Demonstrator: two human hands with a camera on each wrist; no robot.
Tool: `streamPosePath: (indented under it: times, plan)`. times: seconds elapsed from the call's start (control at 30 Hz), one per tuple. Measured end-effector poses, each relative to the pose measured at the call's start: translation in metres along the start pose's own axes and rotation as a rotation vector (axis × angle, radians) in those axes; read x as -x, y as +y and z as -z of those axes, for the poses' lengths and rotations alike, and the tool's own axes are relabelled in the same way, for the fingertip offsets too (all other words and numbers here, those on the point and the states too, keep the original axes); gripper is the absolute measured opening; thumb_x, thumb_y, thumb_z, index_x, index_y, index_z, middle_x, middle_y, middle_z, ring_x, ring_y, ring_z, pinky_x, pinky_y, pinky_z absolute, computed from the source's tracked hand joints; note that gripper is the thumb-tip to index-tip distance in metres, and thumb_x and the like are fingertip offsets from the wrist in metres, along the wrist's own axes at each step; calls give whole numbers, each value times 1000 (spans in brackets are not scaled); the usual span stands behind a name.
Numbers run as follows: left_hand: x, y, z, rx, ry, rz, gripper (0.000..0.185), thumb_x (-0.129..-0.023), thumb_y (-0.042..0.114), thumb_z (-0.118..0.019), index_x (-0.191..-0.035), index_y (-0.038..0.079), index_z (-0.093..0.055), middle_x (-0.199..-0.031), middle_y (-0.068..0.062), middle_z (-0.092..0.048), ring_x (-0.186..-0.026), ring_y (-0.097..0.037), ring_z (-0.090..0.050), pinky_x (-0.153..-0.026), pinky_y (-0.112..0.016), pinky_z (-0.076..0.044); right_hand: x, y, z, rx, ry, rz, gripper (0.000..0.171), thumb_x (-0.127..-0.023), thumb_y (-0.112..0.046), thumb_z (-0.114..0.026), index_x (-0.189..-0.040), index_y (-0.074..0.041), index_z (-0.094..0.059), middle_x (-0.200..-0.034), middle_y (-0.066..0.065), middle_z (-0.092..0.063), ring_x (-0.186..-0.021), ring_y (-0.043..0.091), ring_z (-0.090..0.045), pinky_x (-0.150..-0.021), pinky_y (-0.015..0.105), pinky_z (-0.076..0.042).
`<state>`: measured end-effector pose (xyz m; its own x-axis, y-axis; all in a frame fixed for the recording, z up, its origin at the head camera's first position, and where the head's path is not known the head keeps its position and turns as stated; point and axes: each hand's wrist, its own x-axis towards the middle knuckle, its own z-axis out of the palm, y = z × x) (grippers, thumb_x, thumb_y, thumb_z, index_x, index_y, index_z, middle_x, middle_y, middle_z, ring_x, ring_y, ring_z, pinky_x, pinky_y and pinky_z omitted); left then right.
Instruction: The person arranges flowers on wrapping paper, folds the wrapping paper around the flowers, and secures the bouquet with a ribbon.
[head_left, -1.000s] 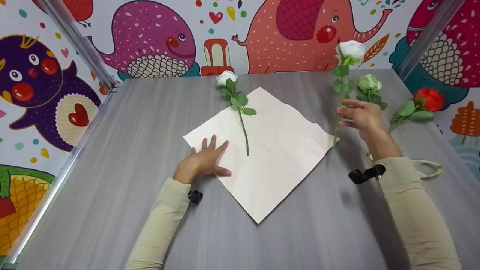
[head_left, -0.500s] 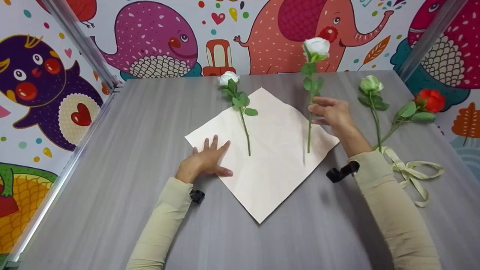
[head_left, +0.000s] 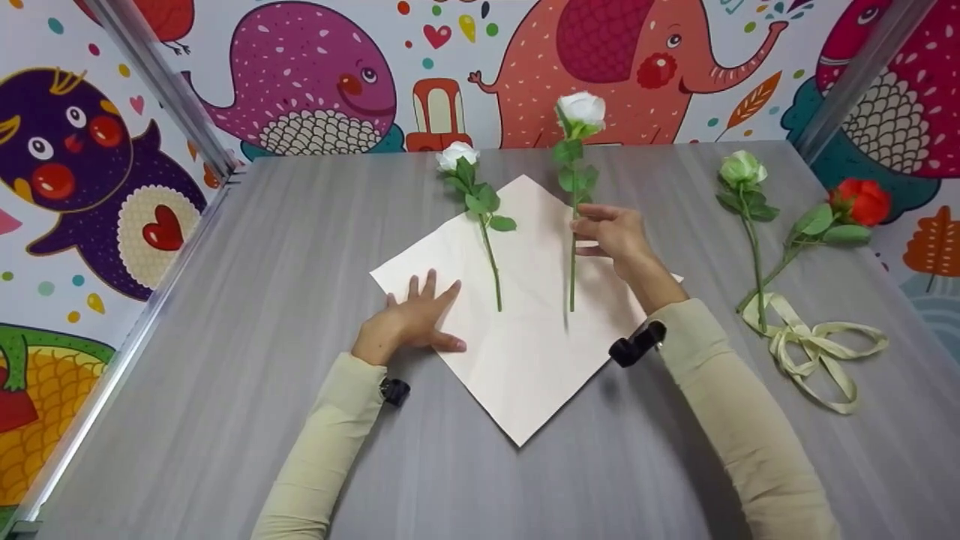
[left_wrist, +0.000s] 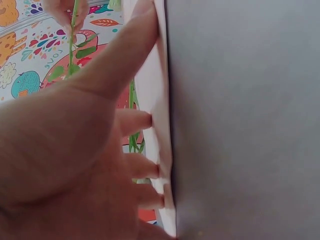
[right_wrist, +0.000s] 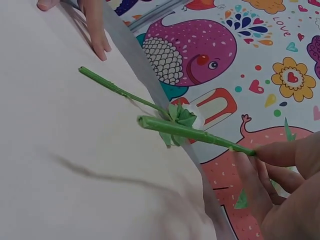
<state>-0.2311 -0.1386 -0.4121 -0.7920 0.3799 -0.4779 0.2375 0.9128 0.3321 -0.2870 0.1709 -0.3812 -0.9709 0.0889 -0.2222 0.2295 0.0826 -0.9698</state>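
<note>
My left hand [head_left: 409, 321] lies with fingers spread on the left corner of a pale pink sheet of paper [head_left: 517, 375], its fingertips pressing the paper near the edge in the left wrist view. My right hand [head_left: 616, 234] pinches the green stem of a white rose [head_left: 581, 112] between thumb and fingers. That stem is held above the right half of the paper and casts a shadow on it in the right wrist view. Another white rose [head_left: 457, 156] lies on the paper's upper left, its bloom past the edge and its stem [right_wrist: 120, 91] pointing toward the near corner.
At the right of the grey table [head_left: 225, 337] lie a pale green rose [head_left: 742, 171] and a red rose [head_left: 861, 201], stems crossing. A cream ribbon [head_left: 814, 349] lies looped by their stem ends. Cartoon-printed walls [head_left: 315, 67] border the back and left.
My right hand has carried the white rose leftward from beyond the paper's right corner to over the paper, lowering it slightly. My left hand has stayed on the paper.
</note>
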Motion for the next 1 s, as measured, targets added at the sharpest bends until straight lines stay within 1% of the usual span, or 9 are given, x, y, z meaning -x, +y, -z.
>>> streamPosePath:
  times: [0.1,0.2,0.27,0.33,0.47,0.63,0.73,0.9,1.0]
  plan:
    - [-1,0,0,-1,0,-3,105,-87,51,-73,-163,20,-7,-166,-25,15,-152,-50,13,-111,-80,-1,-5,4,-9,1,18,-24,42,-95,-7,-66,-136,0,-60,-102,4,-70,-90,17,-73,-68,24,-60]
    - [-1,-1,0,0,2,-3,106,-87,51,-73,-163,20,-6,-166,-24,16,-152,-50,14,-112,-80,0,-10,6,-17,-6,23,-45,43,-95,-6,-65,-137,-2,-60,-117,15,-71,-103,25,-72,-68,24,-60]
    - [-1,-1,0,-1,3,-2,106,-87,51,-73,-163,20,-6,-166,-24,16,-152,-50,14,-112,-80,0,-13,8,-23,-14,14,-64,43,-95,-5,-65,-138,-2,-59,-129,21,-67,-105,26,-71,-68,24,-60]
    - [0,-2,0,-3,2,-2,106,-87,51,-73,-163,20,-6,-166,-24,16,-152,-50,14,-112,-80,0,-16,9,-28,-16,4,-84,44,-95,-4,-64,-138,-3,-59,-135,23,-63,-102,23,-71,-67,24,-60]
    - [0,-2,0,-3,-2,-3,105,-87,51,-72,-163,20,-6,-166,-24,16,-152,-50,14,-112,-80,0,-19,12,-40,8,-5,-99,43,-94,-3,-64,-137,-3,-61,-132,23,-65,-95,20,-70,-66,23,-60]
    - [0,-1,0,-5,-3,4,105,-87,52,-72,-163,20,-6,-166,-24,16,-152,-50,14,-112,-79,0,-21,13,-55,31,-17,-88,42,-93,-2,-65,-135,-3,-62,-125,19,-68,-104,27,-72,-66,24,-60]
    - [1,0,1,-10,-3,9,105,-87,51,-72,-163,21,-6,-166,-24,15,-152,-50,13,-112,-79,-1,-22,14,-65,34,-34,-90,42,-92,-1,-65,-134,-2,-62,-126,21,-68,-107,29,-72,-66,24,-60]
    - [1,1,0,-13,1,9,105,-87,51,-73,-163,20,-6,-166,-24,14,-152,-50,12,-113,-79,-2,-23,16,-77,27,-40,-89,41,-92,-1,-66,-133,-1,-63,-122,20,-70,-94,22,-73,-63,23,-60]
    - [1,0,-1,-9,5,11,105,-87,51,-73,-163,21,-7,-166,-24,14,-153,-49,12,-113,-79,-2,-25,17,-85,15,-41,-87,40,-93,-1,-66,-132,-1,-64,-119,19,-70,-91,20,-72,-61,22,-59]
